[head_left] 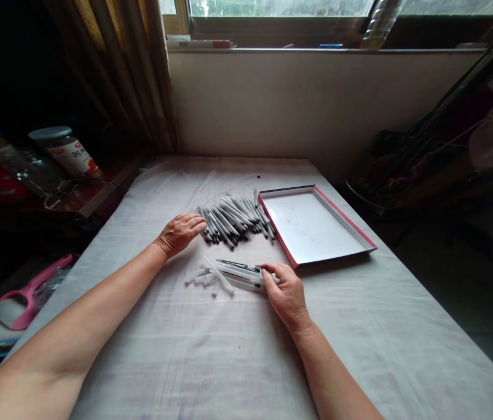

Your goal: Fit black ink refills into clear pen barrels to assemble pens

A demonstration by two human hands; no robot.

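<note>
A heap of slim translucent pens (228,216) with black ends lies mid-table. My left hand (181,233) is at the heap's left edge, its fingers stretched out and fingertips against the pens; the thumb is hidden. Closer to me, my right hand (285,291) is closed, thumb against fingers, on pens with clear barrels (241,271). A thin dark refill (233,263) with a pointed tip sticks out leftward from that grip. Beside it on the cloth are several loose white, translucent caps or tubes (202,277), and one longer clear tube (220,275) lies slantwise across them.
A shallow white tray (346,217) with red and black edges sits right of the heap. A pale cloth (163,361) covers the table. Jars (71,151) stand on a side surface at left, above a pink-handled item (31,297). A wall and window sill (272,51) are behind.
</note>
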